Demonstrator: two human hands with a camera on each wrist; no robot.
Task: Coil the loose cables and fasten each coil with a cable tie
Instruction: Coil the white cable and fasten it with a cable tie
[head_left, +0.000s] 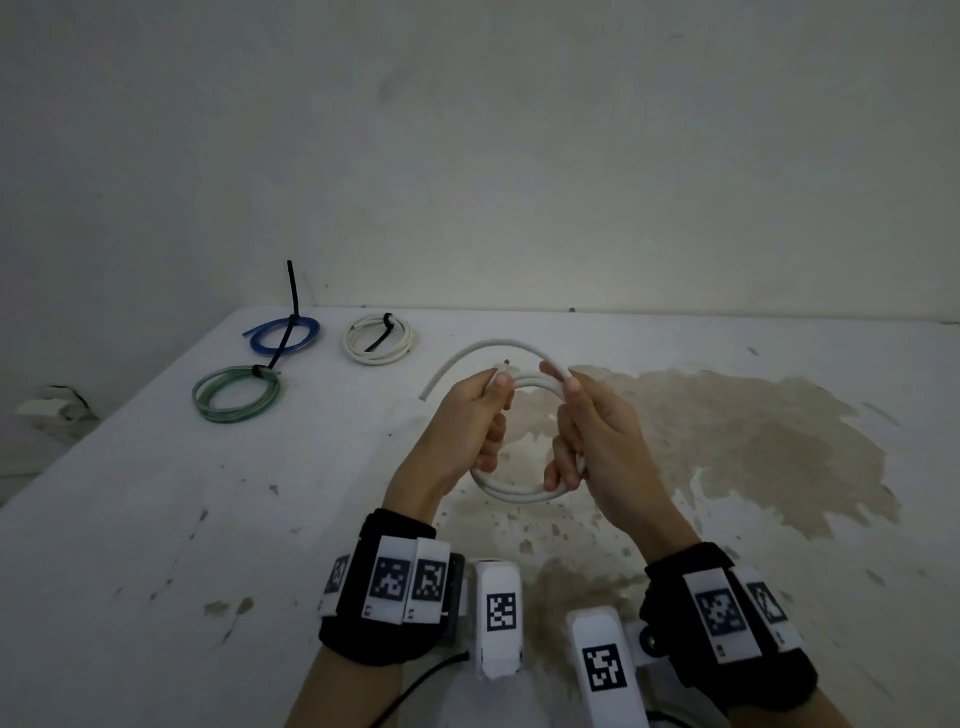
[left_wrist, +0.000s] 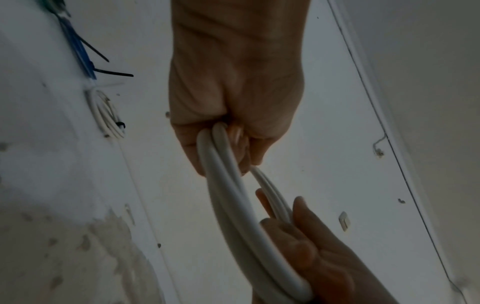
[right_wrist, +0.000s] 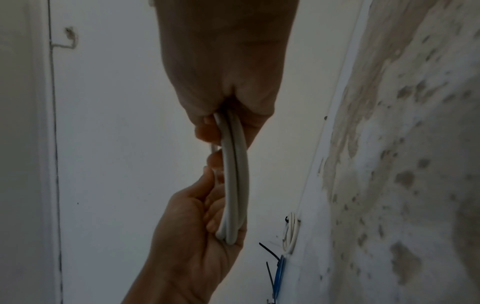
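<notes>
A thick white cable (head_left: 514, 491) is wound into a coil held upright over the table, between both hands. My left hand (head_left: 475, 415) grips the coil's left side, thumb on top. My right hand (head_left: 576, 431) grips its right side, fingers curled round the strands. One loose end (head_left: 441, 376) arcs out from the top and down to the left. In the left wrist view the strands (left_wrist: 226, 185) run from my left fist down to the right hand (left_wrist: 311, 246). In the right wrist view the strands (right_wrist: 235, 174) pass between both fists.
Three tied coils lie at the table's far left: a blue one (head_left: 283, 336) with a long black tie sticking up, a cream one (head_left: 378, 340) and a green one (head_left: 236, 395). The white table (head_left: 156, 519) has a brown stain (head_left: 753, 441) on the right. A wall stands behind.
</notes>
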